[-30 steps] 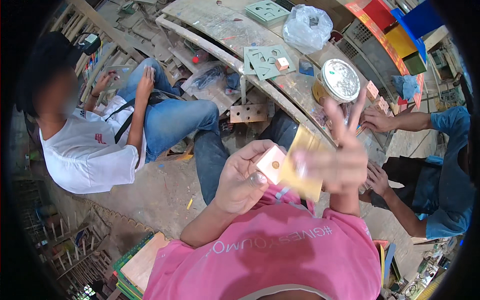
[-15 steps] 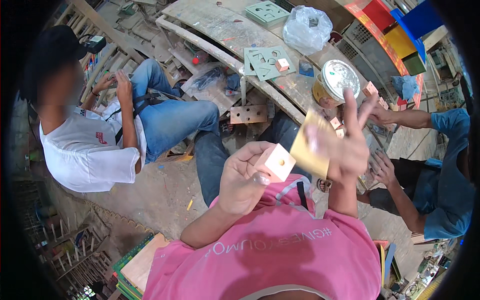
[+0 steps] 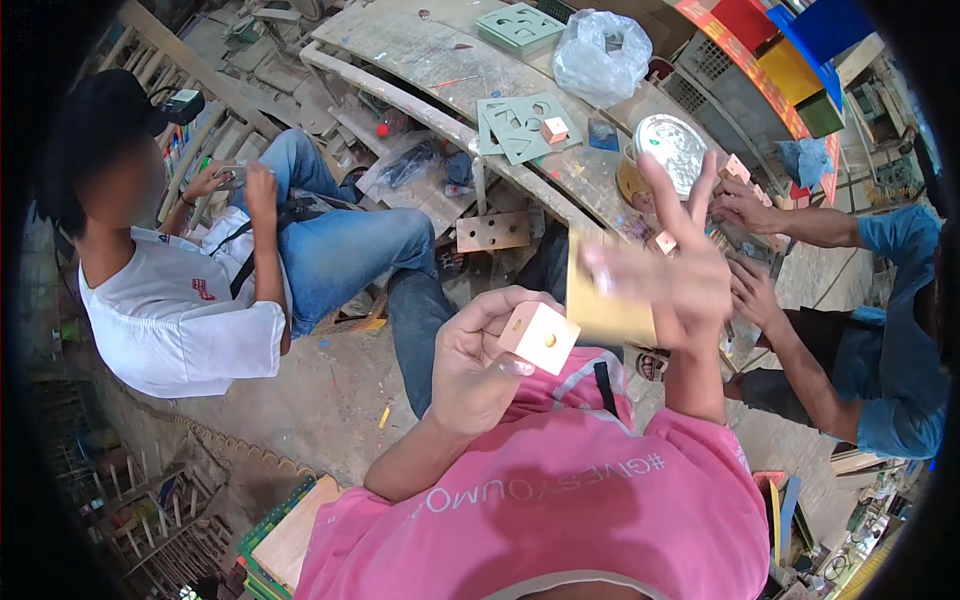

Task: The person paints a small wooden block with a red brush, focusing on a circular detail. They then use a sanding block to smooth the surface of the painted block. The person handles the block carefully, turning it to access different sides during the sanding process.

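Observation:
My left hand [image 3: 476, 368] is closed around a pale wooden cube [image 3: 541, 341], thumb at its near edge and fingers behind. Two faces with round holes show. Close to the cube's right side, my right hand [image 3: 680, 285] grips a folded yellow sheet that looks like sandpaper [image 3: 612, 318]. Its thumb lies over the sheet and two fingers point up and away; motion blurs the hand and sheet. A small gap seems to separate the sheet from the cube.
Ahead stands a worn table [image 3: 400, 50] with grey-green templates [image 3: 518, 128], a small cube [image 3: 553, 130], a plastic bag [image 3: 602, 60] and a lidded bucket [image 3: 670, 155]. A person in white [image 3: 190, 300] sits left; another's hands [image 3: 755, 290] work at right near more cubes.
The cube has turned in my left hand, so a second holed face shows. My right hand and the yellow sheet have shifted slightly left. The right-hand person's hands have moved up and left.

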Available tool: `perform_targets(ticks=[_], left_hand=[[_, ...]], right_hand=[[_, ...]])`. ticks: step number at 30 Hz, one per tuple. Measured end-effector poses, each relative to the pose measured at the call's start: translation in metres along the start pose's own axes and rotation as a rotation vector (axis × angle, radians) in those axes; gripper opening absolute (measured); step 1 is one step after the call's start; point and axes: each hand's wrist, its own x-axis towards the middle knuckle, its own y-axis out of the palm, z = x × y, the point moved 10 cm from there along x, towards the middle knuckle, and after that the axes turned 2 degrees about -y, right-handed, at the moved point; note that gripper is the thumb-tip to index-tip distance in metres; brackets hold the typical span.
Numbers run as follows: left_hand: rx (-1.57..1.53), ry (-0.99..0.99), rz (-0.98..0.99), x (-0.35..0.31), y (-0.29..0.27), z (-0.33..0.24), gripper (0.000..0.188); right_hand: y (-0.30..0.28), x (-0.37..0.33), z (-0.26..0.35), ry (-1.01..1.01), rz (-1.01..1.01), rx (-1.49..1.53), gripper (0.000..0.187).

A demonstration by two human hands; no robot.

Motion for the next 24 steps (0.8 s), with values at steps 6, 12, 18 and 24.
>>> perform_targets(ticks=[6, 12, 18, 24], left_hand=[[0.006, -0.043, 0.063, 0.003, 0.004, 0.002, 0.057], [0.015, -0.169, 0.126, 0.004, 0.010, 0.008, 0.057], [0.112, -0.153, 0.111, 0.011, 0.023, -0.001, 0.064], [-0.207, -0.099, 0.037, 0.013, 0.004, -0.001, 0.062]], right_hand=[[-0.002, 0.000, -0.010, 0.070, -0.011, -0.030, 0.019], [0.001, 0.007, -0.001, 0.005, 0.009, -0.028, 0.015], [-0.001, 0.009, 0.013, 0.091, 0.034, 0.181, 0.023], [-0.015, -0.016, -0.006, 0.174, 0.005, 0.105, 0.022]])
